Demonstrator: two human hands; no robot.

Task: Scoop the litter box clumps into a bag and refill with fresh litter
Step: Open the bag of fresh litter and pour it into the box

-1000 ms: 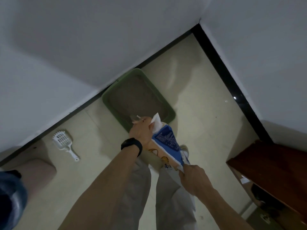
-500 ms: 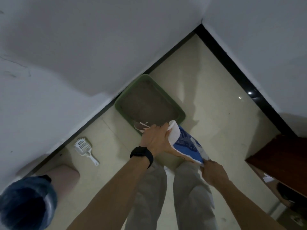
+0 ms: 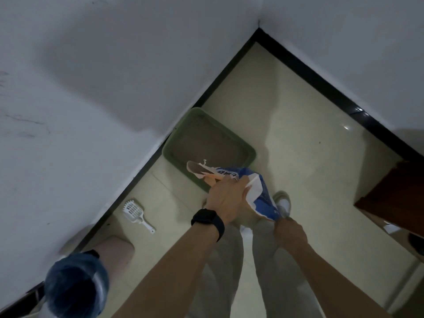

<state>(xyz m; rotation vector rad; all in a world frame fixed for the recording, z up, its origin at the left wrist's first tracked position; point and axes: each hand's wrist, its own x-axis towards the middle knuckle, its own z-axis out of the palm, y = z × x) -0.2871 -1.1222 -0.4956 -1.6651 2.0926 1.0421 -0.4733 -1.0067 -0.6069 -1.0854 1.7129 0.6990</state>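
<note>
We grip the blue-and-white printed litter bag [image 3: 261,191] near its open mouth with our left hand [image 3: 226,196], fingers curled round the gathered material, while our right hand [image 3: 290,232] pinches its bottom corner. The bag lies tilted, its mouth over the near rim of the green rectangular plastic litter box [image 3: 250,153], which sits against the wall. A white slotted plastic scoop [image 3: 135,212] lies on the floor, well to its left.

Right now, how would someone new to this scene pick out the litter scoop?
Find the black skirting strip along the left wall and follow it down from the green plastic litter tray. Beside that strip, on the cream floor tiles, lies the white plastic litter scoop. Its slotted grid head and short handle set it apart.
</note>
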